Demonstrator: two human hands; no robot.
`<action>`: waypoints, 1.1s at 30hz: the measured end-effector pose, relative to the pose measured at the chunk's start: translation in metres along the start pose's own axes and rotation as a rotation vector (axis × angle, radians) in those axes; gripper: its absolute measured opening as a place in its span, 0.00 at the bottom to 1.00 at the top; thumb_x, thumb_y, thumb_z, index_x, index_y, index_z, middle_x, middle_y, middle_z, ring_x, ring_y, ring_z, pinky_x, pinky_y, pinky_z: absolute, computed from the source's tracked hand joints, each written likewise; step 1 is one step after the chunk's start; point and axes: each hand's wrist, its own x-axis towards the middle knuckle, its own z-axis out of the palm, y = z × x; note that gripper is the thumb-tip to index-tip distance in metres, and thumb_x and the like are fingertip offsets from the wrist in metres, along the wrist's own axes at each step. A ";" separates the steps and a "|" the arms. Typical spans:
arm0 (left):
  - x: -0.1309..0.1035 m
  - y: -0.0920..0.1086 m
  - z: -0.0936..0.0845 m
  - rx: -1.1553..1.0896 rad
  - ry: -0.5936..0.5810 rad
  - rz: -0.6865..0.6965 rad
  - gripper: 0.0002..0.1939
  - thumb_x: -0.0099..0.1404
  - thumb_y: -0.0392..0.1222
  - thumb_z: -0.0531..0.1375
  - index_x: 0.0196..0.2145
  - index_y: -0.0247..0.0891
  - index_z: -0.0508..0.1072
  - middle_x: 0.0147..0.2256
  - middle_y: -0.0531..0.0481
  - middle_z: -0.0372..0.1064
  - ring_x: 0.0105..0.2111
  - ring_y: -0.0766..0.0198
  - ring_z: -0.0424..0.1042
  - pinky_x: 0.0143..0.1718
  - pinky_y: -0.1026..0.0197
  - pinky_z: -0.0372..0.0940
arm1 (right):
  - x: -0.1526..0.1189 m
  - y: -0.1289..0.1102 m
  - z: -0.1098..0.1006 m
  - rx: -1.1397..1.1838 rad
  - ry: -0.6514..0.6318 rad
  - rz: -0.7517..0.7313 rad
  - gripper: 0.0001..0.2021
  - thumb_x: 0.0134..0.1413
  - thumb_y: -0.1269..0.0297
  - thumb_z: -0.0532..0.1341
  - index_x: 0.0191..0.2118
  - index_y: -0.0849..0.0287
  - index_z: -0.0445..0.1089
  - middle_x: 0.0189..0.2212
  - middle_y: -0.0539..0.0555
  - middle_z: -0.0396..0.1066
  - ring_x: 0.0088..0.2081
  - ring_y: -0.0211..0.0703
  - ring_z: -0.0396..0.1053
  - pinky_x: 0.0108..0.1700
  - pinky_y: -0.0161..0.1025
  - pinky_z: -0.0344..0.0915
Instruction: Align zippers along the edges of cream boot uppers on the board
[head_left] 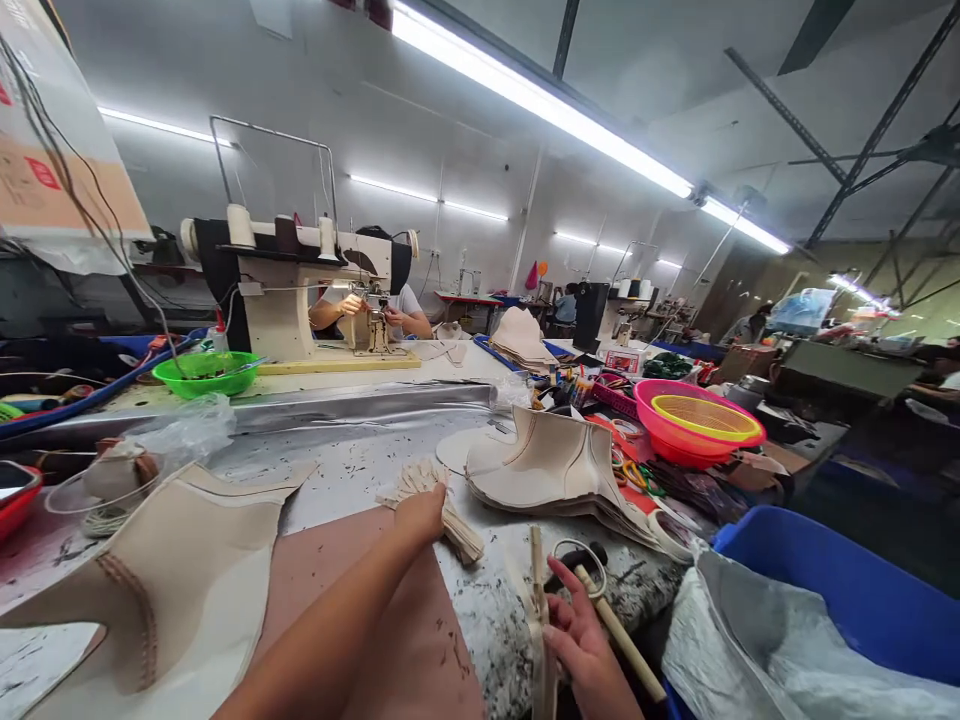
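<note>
My left hand reaches over the worktable and is closed on a bundle of cream strips, which fans out on both sides of it. Near the front edge, my right hand pinches a long cream strip that looks like a zipper tape and hangs upright. A hammer with a wooden handle and a white ring lie just beyond it. Stacked cream shoe uppers stand behind my hands. Another stitched cream upper lies at the left, beside a brown sheet.
A sewing machine stands across the table, with another person's hands at it. Green basin at back left; pink basket, scissors and tape at right. A blue bin with a white sack stands at front right.
</note>
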 end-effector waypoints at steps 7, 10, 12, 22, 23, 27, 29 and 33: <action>-0.158 -0.044 -0.021 -0.563 -0.151 -0.057 0.24 0.56 0.52 0.55 0.49 0.41 0.63 0.39 0.47 0.71 0.35 0.61 0.72 0.30 0.62 0.66 | -0.017 -0.004 0.068 -0.291 -0.713 0.163 0.23 0.43 0.70 0.57 0.49 0.55 0.61 0.32 0.49 0.68 0.29 0.36 0.62 0.32 0.33 0.57; -0.225 -0.066 -0.025 -0.643 0.014 -0.274 0.17 0.48 0.51 0.59 0.33 0.39 0.70 0.29 0.50 0.71 0.28 0.61 0.69 0.27 0.62 0.63 | -0.030 0.005 0.103 -0.598 -1.001 0.168 0.21 0.43 0.74 0.55 0.46 0.55 0.64 0.34 0.49 0.68 0.29 0.35 0.62 0.32 0.32 0.57; -0.256 -0.079 -0.028 -0.547 0.132 -0.416 0.13 0.48 0.52 0.57 0.22 0.39 0.68 0.22 0.52 0.68 0.24 0.62 0.66 0.25 0.63 0.62 | -0.039 0.013 0.124 -0.760 -1.100 0.069 0.17 0.43 0.76 0.55 0.41 0.56 0.66 0.33 0.49 0.67 0.31 0.37 0.64 0.34 0.33 0.59; -0.291 -0.101 -0.045 -0.175 0.401 -0.528 0.13 0.53 0.52 0.56 0.31 0.41 0.67 0.26 0.53 0.66 0.26 0.62 0.65 0.29 0.63 0.61 | -0.064 0.020 0.144 -1.268 -1.208 -0.361 0.11 0.50 0.78 0.52 0.30 0.58 0.69 0.35 0.52 0.67 0.30 0.37 0.64 0.32 0.32 0.57; -0.290 -0.098 -0.045 -0.153 0.417 -0.516 0.14 0.57 0.53 0.51 0.32 0.40 0.67 0.27 0.52 0.66 0.27 0.62 0.66 0.29 0.62 0.61 | -0.065 0.019 0.141 -1.332 -1.179 -0.400 0.11 0.50 0.79 0.53 0.29 0.58 0.69 0.34 0.52 0.67 0.29 0.37 0.63 0.31 0.32 0.56; -0.281 -0.079 -0.033 -0.049 0.324 -0.396 0.16 0.63 0.50 0.45 0.28 0.40 0.66 0.26 0.50 0.66 0.28 0.60 0.65 0.33 0.60 0.59 | -0.069 0.029 0.125 -1.425 -0.991 -0.803 0.09 0.48 0.79 0.56 0.28 0.58 0.69 0.34 0.54 0.68 0.34 0.43 0.63 0.36 0.38 0.55; -0.276 -0.069 -0.025 -0.009 0.195 -0.324 0.14 0.60 0.47 0.49 0.22 0.40 0.66 0.24 0.49 0.66 0.28 0.59 0.65 0.32 0.59 0.58 | -0.074 0.040 0.119 -1.393 -0.877 -1.029 0.07 0.48 0.78 0.57 0.27 0.59 0.68 0.31 0.54 0.68 0.33 0.44 0.62 0.37 0.40 0.54; -0.264 -0.061 -0.015 0.043 0.043 -0.343 0.11 0.60 0.41 0.51 0.22 0.39 0.67 0.26 0.46 0.69 0.29 0.57 0.67 0.31 0.58 0.56 | -0.089 0.060 0.112 -1.335 -0.674 -1.224 0.10 0.53 0.76 0.52 0.34 0.62 0.69 0.25 0.53 0.66 0.28 0.43 0.59 0.33 0.40 0.53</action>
